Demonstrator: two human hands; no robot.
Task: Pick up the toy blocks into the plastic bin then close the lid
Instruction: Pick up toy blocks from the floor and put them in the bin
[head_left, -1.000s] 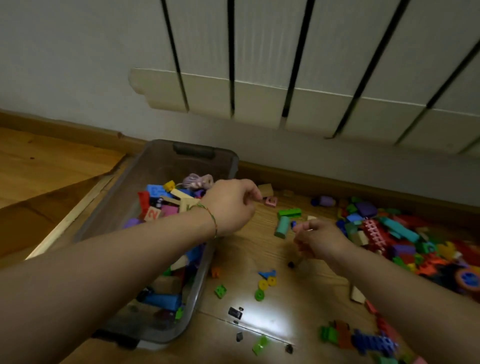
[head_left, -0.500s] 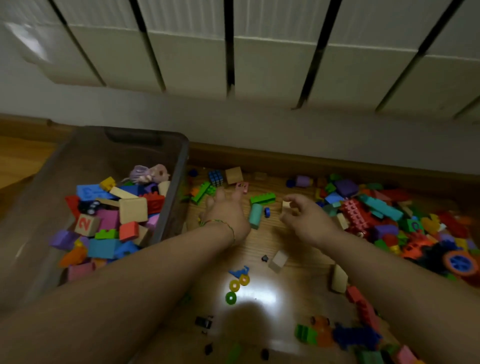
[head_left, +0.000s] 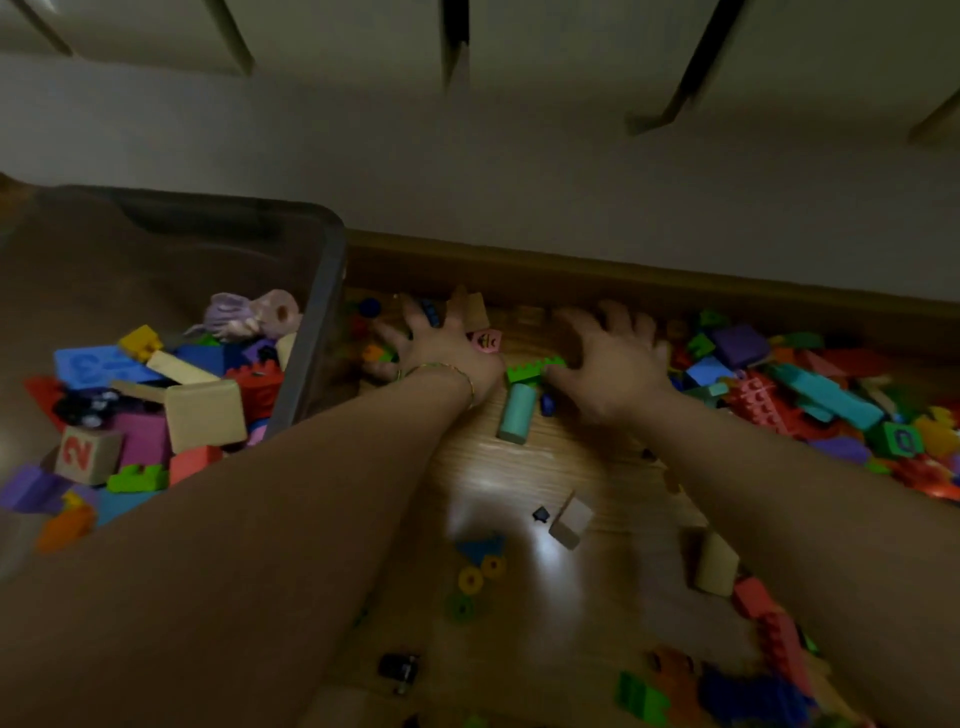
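Both hands lie flat w/ fingers spread wide: L hand (head_left: 441, 348) on toy blocks (head_left: 475, 312) by the far wall (head_left: 519, 182), R hand (head_left: 608, 364) just right of it, maybe touching a green brick (head_left: 527, 370). Plastic bin (head_left: 332, 291) sits left, partly full; more blocks piled right.

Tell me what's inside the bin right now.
The bin holds a jumble of blocks: a cube marked 2, a beige block, a blue slab, plus a purple soft toy. The left forearm hides its near corner; lower layers are covered.

One green brick (head_left: 535, 368), teal cylinder (head_left: 517, 413), red-numbered beige block (head_left: 85, 457).
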